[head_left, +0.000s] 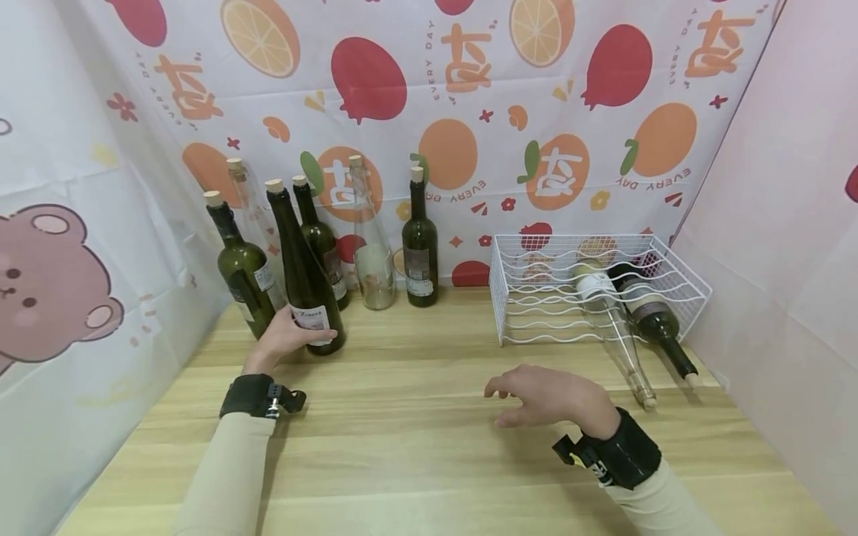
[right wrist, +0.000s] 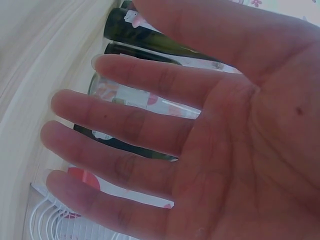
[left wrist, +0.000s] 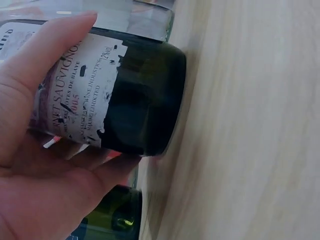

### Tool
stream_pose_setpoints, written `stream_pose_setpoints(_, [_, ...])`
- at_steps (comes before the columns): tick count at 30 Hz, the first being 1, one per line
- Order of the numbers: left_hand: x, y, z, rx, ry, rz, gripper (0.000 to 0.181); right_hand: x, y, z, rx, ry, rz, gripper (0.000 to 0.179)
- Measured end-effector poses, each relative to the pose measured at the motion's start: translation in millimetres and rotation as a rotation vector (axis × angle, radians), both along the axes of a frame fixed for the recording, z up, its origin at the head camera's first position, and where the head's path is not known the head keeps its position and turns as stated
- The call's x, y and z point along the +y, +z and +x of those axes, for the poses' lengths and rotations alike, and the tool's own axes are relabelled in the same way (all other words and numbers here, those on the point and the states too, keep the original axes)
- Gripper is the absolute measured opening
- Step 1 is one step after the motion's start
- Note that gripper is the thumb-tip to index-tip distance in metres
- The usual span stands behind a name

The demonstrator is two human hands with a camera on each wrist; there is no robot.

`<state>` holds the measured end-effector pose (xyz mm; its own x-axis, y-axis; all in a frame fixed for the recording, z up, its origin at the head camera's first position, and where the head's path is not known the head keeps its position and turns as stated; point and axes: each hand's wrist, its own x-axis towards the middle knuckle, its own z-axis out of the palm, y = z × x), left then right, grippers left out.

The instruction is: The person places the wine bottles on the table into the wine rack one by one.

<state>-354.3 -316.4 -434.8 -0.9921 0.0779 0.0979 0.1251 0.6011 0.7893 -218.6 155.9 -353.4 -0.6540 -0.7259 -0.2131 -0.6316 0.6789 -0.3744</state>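
Observation:
My left hand [head_left: 283, 339] grips a tall dark green wine bottle [head_left: 303, 275] low on its body. In the left wrist view the thumb lies over the torn white label [left wrist: 85, 85] and the fingers pass behind the glass. The corked bottle leans slightly, its base right at the tabletop. Just left of it stands a green bottle [head_left: 243, 260]; behind it are another dark bottle [head_left: 319, 238] and a clear one [head_left: 373, 260]. My right hand [head_left: 553, 396] hovers over the table with nothing in it, its fingers spread and nearly straight in the right wrist view.
A white wire rack [head_left: 499, 298] stands at the back right. Lying in it are a clear bottle [head_left: 620, 339] and a dark bottle [head_left: 655, 318], necks toward the front. One more dark bottle [head_left: 420, 257] stands by the printed back curtain [head_left: 295, 119], and a second clear bottle [head_left: 249, 197] at the far left.

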Motion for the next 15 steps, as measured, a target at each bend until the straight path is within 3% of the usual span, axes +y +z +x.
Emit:
stream_pose_setpoints(7, [5.7,-1.1,-0.1,0.084,0.039,-0.029,0.068,0.4,1.4,-1.4,-0.009,-0.006,0.005,0.040])
stream_pose_setpoints(15, [12.0,1.5,-1.4,0.145,0.025,-0.058,0.070,14.8,6.5,-2.9,0.038,-0.012,-0.037,0.040])
